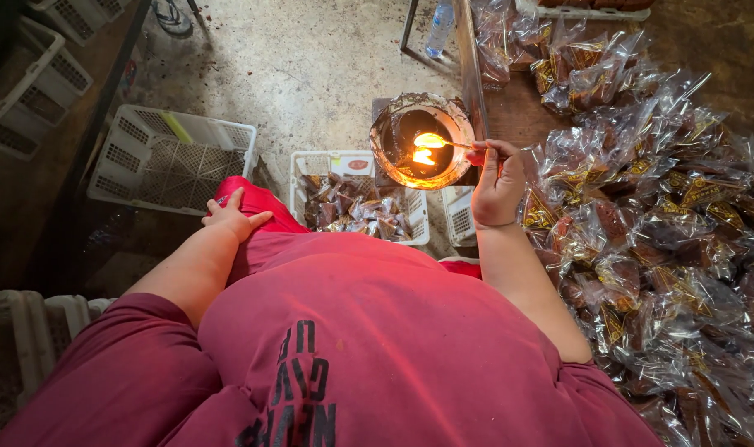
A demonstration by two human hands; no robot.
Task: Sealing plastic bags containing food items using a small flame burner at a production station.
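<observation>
A thin stick (pixel 453 144) reaches into the flame (pixel 428 147) that burns inside a round, foil-lined bowl (pixel 385 132); the bowl sits low, just past the tabletop's (pixel 518 116) near edge and above a white crate. The right hand (pixel 498 184) pinches the stick's outer end between thumb and fingertips, the other fingers curled in. To do this well, it seems best to hold the grip far back on the stick, keep the wrist raised off the hot rim, and move only the tip, slowly, so the flame stays small and centred in the bowl.

The left hand (pixel 232 217) rests on the red-clothed thigh, fingers loosely spread and holding nothing. Keeping it there, well apart from the heat, looks sound.

Clear wrapped packets (pixel 667 215) of dark brown pieces are heaped over the tabletop just beside the right forearm; plastic that near a flame could shrivel, so the stick ought to stay pointed away from them. More packets fill the white crate (pixel 356 207) below the bowl. An empty white basket (pixel 166 153) lies on the concrete floor (pixel 311 58) to the left.
</observation>
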